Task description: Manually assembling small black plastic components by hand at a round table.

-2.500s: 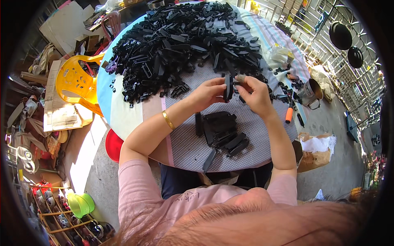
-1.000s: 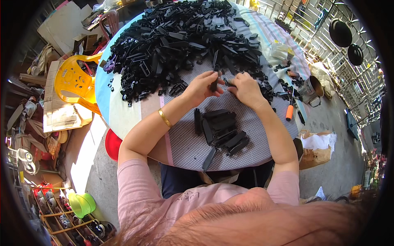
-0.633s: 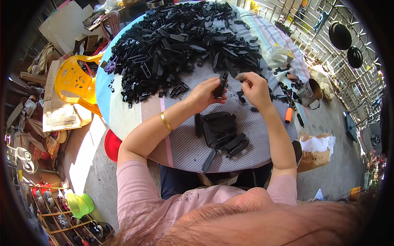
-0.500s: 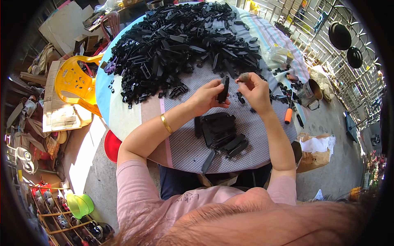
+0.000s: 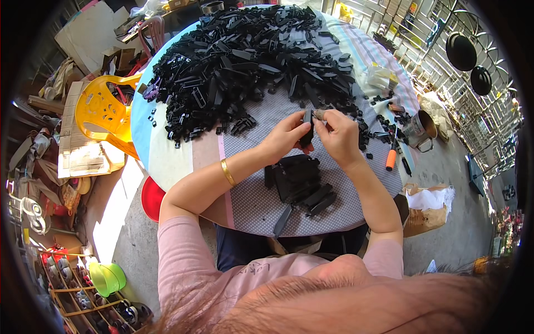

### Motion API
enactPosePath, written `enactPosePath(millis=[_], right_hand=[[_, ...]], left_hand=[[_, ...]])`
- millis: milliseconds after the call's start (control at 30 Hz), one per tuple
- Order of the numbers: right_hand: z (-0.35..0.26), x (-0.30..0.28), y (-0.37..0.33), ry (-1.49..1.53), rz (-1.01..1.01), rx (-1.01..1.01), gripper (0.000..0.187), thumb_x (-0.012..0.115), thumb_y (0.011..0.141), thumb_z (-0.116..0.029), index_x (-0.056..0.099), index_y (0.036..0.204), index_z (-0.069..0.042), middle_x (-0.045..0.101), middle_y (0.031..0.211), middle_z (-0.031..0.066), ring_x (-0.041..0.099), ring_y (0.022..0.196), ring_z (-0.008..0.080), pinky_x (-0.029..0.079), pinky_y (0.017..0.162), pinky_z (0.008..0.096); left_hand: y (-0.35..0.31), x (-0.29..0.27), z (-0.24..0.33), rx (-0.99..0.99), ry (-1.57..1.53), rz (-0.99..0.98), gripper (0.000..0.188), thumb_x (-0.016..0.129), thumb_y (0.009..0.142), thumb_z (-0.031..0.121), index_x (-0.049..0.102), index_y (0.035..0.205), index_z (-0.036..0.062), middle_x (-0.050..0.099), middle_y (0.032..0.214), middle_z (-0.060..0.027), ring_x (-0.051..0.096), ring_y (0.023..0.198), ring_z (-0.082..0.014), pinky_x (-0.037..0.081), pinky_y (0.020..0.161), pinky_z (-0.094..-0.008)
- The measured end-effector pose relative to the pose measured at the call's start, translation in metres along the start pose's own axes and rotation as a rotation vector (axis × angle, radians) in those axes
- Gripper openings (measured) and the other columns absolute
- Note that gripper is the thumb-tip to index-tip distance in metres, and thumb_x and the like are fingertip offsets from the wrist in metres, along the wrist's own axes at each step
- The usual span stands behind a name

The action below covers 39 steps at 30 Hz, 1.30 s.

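My left hand (image 5: 286, 136) is closed around a long black plastic piece (image 5: 307, 129), held upright over the table. Close beside it, my right hand (image 5: 339, 136) is pinched, its fingertips against or very near the piece's upper end. Something small and grey-brown (image 5: 319, 114) shows at those fingertips; whether it is held or wrapped on a finger I cannot make out. Below both hands, a stack of similar black pieces (image 5: 297, 177) lies on the dotted cloth. One more black piece (image 5: 282, 220) lies apart, by the near edge of the table.
A large heap of black plastic parts (image 5: 239, 61) covers the far part of the round table (image 5: 250, 214). At the right are an orange-handled tool (image 5: 391, 160), a metal mug (image 5: 418, 131) and small black bits. A yellow chair (image 5: 103, 114) stands left, a red stool (image 5: 151, 199) nearer.
My right hand has moved left and slightly down, closing the gap to the black piece. My left hand has shifted slightly right, still gripping it.
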State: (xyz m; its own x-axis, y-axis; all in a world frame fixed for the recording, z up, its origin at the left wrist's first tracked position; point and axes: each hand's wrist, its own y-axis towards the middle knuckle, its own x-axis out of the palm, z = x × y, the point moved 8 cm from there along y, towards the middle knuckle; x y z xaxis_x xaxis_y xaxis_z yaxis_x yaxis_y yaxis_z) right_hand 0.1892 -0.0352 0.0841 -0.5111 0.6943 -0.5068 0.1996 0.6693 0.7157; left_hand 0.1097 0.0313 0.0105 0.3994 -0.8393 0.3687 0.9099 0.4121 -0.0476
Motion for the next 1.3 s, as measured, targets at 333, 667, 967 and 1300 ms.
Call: enactPosePath(millis=[333, 667, 967, 1300], right_hand=[[0.0, 0.034, -0.02, -0.455, -0.275, -0.107, 0.009, 0.051, 0.08, -0.01, 0.048, 0.079, -0.001, 0.054, 0.071, 0.0137, 0.058, 0.065, 0.0303, 0.048, 0.056, 0.0372], [-0.002, 0.038, -0.019, -0.23, -0.35, -0.168, 0.011, 0.05, 0.08, -0.01, 0.046, 0.075, -0.002, 0.052, 0.069, 0.0156, 0.055, 0.059, 0.0327, 0.046, 0.052, 0.0397], [-0.003, 0.034, -0.02, -0.222, -0.362, -0.223, 0.013, 0.051, 0.081, -0.01, 0.045, 0.074, -0.001, 0.051, 0.069, 0.0153, 0.054, 0.058, 0.0327, 0.045, 0.052, 0.0394], [0.044, 0.001, 0.0, 0.297, -0.296, 0.355, 0.021, 0.068, 0.08, -0.02, 0.057, 0.08, -0.002, 0.054, 0.072, -0.005, 0.048, 0.065, 0.0034, 0.04, 0.056, 0.0216]], left_hand=[[-0.014, 0.0, 0.041, 0.407, 0.971, 0.324, 0.022, 0.044, 0.089, 0.02, 0.05, 0.089, -0.0016, 0.056, 0.072, -0.0221, 0.054, 0.07, -0.0399, 0.043, 0.063, -0.0442], [-0.014, 0.003, 0.044, 0.421, 1.034, 0.291, 0.02, 0.047, 0.089, 0.016, 0.053, 0.088, -0.0037, 0.055, 0.066, -0.0213, 0.053, 0.06, -0.0371, 0.042, 0.056, -0.0397], [-0.008, 0.003, 0.038, 0.335, 1.023, 0.221, 0.021, 0.046, 0.088, 0.017, 0.053, 0.085, -0.0023, 0.056, 0.071, -0.0222, 0.053, 0.067, -0.04, 0.042, 0.059, -0.0424], [0.006, 0.003, 0.002, -0.04, 0.121, -0.072, 0.035, 0.038, 0.094, 0.031, 0.05, 0.077, 0.0024, 0.043, 0.058, -0.0004, 0.034, 0.045, -0.0082, 0.025, 0.041, -0.023]])
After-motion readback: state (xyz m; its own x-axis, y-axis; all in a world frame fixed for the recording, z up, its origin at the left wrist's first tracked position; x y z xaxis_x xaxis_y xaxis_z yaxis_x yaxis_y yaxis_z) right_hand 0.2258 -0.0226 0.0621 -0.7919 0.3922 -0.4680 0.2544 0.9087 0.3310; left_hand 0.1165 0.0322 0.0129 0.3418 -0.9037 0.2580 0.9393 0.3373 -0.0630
